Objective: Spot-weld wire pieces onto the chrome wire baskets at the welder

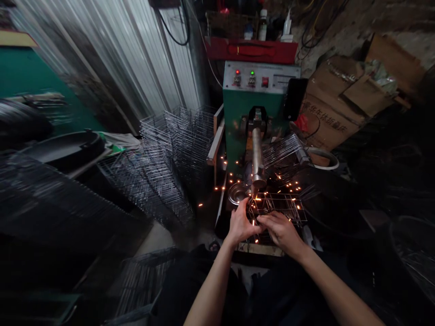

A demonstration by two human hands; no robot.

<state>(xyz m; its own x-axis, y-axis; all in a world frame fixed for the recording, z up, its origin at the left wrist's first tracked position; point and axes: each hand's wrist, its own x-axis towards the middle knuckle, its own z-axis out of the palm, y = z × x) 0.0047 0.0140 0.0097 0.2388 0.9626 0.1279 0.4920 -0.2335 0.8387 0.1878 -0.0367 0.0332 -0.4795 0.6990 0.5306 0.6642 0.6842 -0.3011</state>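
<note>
A green spot welder (234, 122) stands in front of me, its steel electrode arm (258, 158) pointing down towards my hands. Orange sparks spray around the tip. Beneath it is a wire basket (288, 206) of thin metal rods. My left hand (240, 224) grips the basket's near left part, fingers close to the electrode tip and thumb reaching right. My right hand (280, 231) is closed just right of that thumb, fingertips pinched together over the wires. What lies between those fingertips is too small and dark to make out. A round metal dish (238, 192) sits left of the electrode.
Stacked wire baskets (170, 154) stand to the left. A bundle of metal rods (283, 151) lies right of the electrode arm, near a round container (322, 158). Cardboard boxes (333, 108) are piled behind at right. A red toolbox (251, 50) rests above the welder.
</note>
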